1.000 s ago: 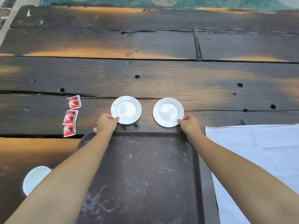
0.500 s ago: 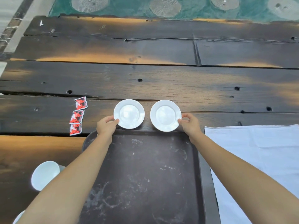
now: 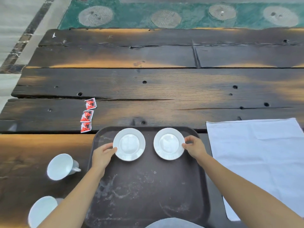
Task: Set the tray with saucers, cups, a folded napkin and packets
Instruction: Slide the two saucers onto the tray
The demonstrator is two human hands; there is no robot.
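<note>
Left saucer [image 3: 129, 144], right saucer [image 3: 169, 143]: paired at tray [image 3: 148, 195] far end.
Left hand [image 3: 102, 155] and right hand [image 3: 195, 148] fingers pinch the outer rims, spacing them for cups [image 3: 60, 167]; packets [image 3: 87, 115] and napkin [image 3: 263, 162] wait on tabletop [image 3: 164, 89].

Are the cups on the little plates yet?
No, the near cup and the far cup sit on the table left of the tray, and the left saucer and right saucer are bare.

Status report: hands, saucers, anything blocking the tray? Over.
Left hand grips left saucer, right hand grips right saucer. Both saucers at far end of tray. Cups, packets, napkin off tray; nothing blocking.
</note>
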